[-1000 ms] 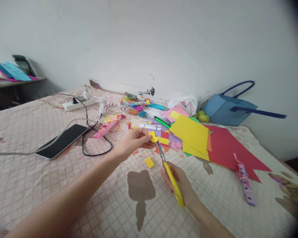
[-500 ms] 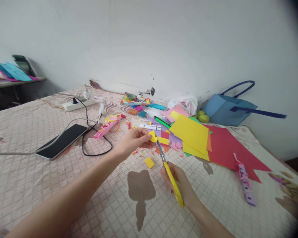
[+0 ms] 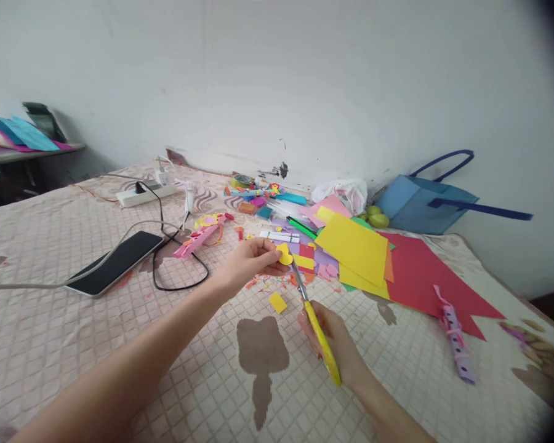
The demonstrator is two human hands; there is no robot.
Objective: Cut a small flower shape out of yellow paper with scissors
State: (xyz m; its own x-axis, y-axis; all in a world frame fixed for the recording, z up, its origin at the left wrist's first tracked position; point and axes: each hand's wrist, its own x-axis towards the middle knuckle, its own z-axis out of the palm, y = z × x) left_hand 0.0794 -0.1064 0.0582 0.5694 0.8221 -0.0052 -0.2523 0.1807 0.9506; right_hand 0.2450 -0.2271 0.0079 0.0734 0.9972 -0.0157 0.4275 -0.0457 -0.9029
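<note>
Between the thumb and fingers of my left hand (image 3: 258, 257) is a small yellow paper or foam piece (image 3: 285, 254) with a rounded edge. My right hand (image 3: 335, 341) is wrapped round the yellow handle of a pair of scissors (image 3: 321, 341). The blades point up and away, and their tips meet the right edge of the yellow piece. Below my left hand a small yellow rectangle (image 3: 278, 302) lies on the patterned cloth (image 3: 203, 375). Bits of coloured scrap (image 3: 263, 281) are scattered just behind it.
Yellow sheets (image 3: 355, 249) overlap a large red sheet (image 3: 425, 277) on the right. A blue bag (image 3: 425, 203) stands by the wall. To the left are a dark tablet-like device (image 3: 115, 264), cables and a power strip (image 3: 143, 194). A rolled purple piece (image 3: 457, 347) lies at far right.
</note>
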